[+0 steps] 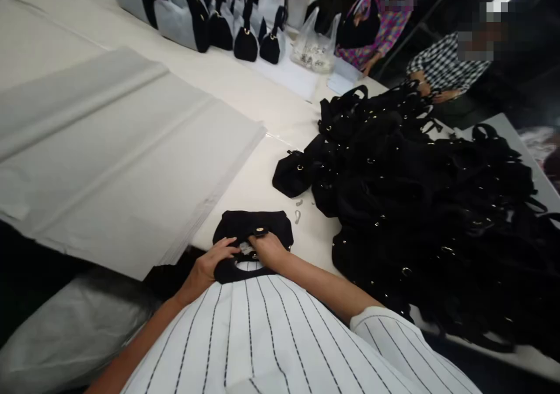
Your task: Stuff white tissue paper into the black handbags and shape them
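A small black handbag (249,219) lies at the table's front edge against my striped shirt, its mouth towards me and its oval handle nearest my body. My left hand (216,257) grips the left side of the bag's mouth, fingertips on the rim. At the right side, my right hand (271,250) is closed at the opening, its fingertips partly hidden inside the bag. Beside those fingers sits a dark tab (261,231) with a gold-coloured snap. Something whitish (245,247) shows in the opening between my hands.
A large heap of black bags (394,178) covers the table to the right. Grey-white sheets (122,149) lie stacked at left. Small bags (245,44) stand at the back near a clear plastic bag (312,50). Several people are across the table, one hand (422,85) at the heap.
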Tool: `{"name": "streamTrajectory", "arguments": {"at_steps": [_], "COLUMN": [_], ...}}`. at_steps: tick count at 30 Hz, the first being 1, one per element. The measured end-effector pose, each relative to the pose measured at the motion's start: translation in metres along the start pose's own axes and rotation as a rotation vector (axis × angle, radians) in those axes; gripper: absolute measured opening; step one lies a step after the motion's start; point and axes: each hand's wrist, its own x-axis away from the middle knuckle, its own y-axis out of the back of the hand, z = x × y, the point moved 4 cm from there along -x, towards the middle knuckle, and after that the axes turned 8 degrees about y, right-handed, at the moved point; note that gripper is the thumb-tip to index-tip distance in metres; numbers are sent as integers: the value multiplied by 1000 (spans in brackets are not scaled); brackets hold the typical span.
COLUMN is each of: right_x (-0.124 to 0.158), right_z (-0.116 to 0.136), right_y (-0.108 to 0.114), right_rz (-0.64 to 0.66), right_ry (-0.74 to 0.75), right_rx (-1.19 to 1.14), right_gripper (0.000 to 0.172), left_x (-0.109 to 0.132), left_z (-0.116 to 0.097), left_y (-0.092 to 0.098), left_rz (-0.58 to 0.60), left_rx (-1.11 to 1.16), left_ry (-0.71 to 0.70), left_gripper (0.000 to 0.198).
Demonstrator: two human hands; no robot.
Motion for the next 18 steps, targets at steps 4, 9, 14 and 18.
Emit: {"name": "streamTrajectory", "arguments": {"at_steps": [4, 9, 14, 18], "right_x": [8, -11, 1, 49], "right_z": [-1, -26, -38, -51], "right_y": [9, 18, 47, 64], "right_rz": [-158, -253, -374, -591], "right_ry": [98, 67, -30, -284], "right_rx": [143, 154, -185, -280], "right_gripper": [18, 23, 20, 22], "left_x": [-5, -20, -23, -34], "left_z": [-9, -12, -7, 8], "left_y": [2, 1, 16, 48], "left_rz": [42, 9, 240, 568], "left_rx": [-65, -105, -11, 90], "left_ry": [24, 97, 261, 453], "left_gripper": [22, 24, 29, 39]}}
